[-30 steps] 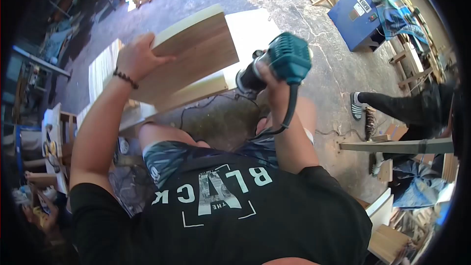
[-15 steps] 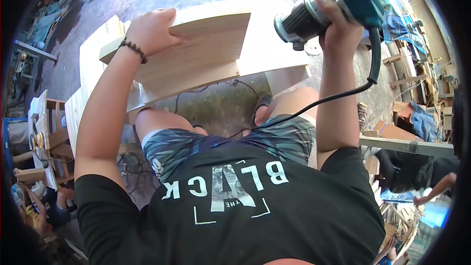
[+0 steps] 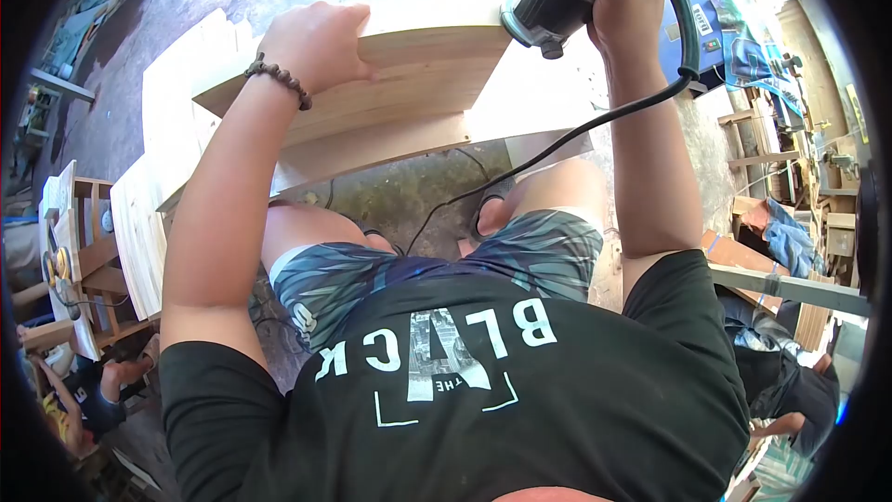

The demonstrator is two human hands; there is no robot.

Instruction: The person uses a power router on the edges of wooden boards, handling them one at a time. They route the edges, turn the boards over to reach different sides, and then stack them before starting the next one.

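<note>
My left hand (image 3: 316,48), with a beaded bracelet at the wrist, is closed over the top edge of a pale wooden board (image 3: 418,70). The thumb lies on the board's near face and the fingers curl over the far side. My right hand (image 3: 627,14) is wrapped around a trim router (image 3: 557,5) with a teal motor top and a dark, clear-based lower body. The router's base is right at the board's upper right corner. Its black power cord (image 3: 595,125) drops from the motor and runs down between my legs.
More pale boards (image 3: 177,102) lie under and left of the held board. A blue box (image 3: 697,37) stands beyond my right forearm. Wood pieces and a grey rail (image 3: 790,288) are at the right. Other people (image 3: 799,381) sit at both lower sides.
The router has moved left and up, from apart on the right to the board's right corner. My left hand and the board appear slightly further right in view.
</note>
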